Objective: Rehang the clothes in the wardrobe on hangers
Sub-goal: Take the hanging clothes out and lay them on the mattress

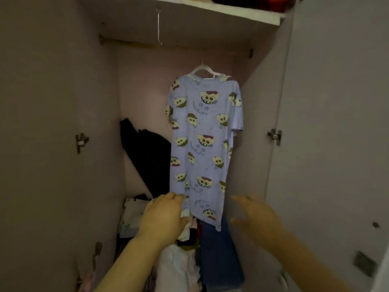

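A light blue nightshirt [205, 144] printed with cartoon faces hangs on a white hanger [205, 70] below the wardrobe rail [179, 45]. An empty wire hanger [159, 26] hangs further left on the rail. My left hand [166, 217] reaches in at the shirt's lower left hem, its fingers curled near the fabric; whether they hold it is not clear. My right hand [255, 218] hovers to the right of the hem, blurred, fingers spread and holding nothing.
A pile of loose clothes [179, 260] fills the wardrobe floor, with a blue denim piece [219, 256] and white fabric. A black garment [145, 152] leans on the back wall. Both doors stand open, with a shelf [210, 9] overhead.
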The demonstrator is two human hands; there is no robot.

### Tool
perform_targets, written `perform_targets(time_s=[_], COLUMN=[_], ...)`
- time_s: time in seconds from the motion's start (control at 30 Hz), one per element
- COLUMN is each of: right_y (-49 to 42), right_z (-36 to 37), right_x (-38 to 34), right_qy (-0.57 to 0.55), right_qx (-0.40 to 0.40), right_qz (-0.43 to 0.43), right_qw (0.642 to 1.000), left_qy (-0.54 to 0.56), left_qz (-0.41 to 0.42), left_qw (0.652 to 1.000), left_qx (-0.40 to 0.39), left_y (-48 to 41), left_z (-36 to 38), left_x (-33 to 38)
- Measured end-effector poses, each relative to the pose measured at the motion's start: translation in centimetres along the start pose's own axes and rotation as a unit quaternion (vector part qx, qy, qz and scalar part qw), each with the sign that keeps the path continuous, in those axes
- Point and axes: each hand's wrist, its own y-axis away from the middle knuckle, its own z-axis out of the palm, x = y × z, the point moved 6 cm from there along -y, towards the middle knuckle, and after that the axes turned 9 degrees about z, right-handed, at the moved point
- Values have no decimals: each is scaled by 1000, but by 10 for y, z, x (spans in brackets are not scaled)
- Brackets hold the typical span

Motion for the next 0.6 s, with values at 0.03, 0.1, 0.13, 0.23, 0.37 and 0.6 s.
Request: perform_targets(time_s=[0.03, 0.1, 0.13, 0.23, 0.37, 0.6], right_y=[-18, -56, -76, -137, -214, -327], right_z=[-1, -1, -1, 1, 2, -21], right_x=[2, 7, 10, 19, 30, 37], right_qy=[3, -2, -7, -19, -12, 19], right_qx=[4, 17, 24, 42, 49, 110], right_qz=[3, 2, 0, -6, -25, -49], right_qw=[1000, 1000, 1000, 999, 998, 993], left_qy=[4, 9, 9, 0, -9, -21], left_qz=[5, 12, 13, 9, 7, 10], left_qw=[1000, 1000, 1000, 1000, 999, 997], left_qx=[5, 14, 18, 26, 40, 73], left_y=[-18, -54, -72, -127, -197, -296], left_z=[3, 9, 12, 19, 22, 22], left_x=[-6, -16, -22, -39, -59, -105])
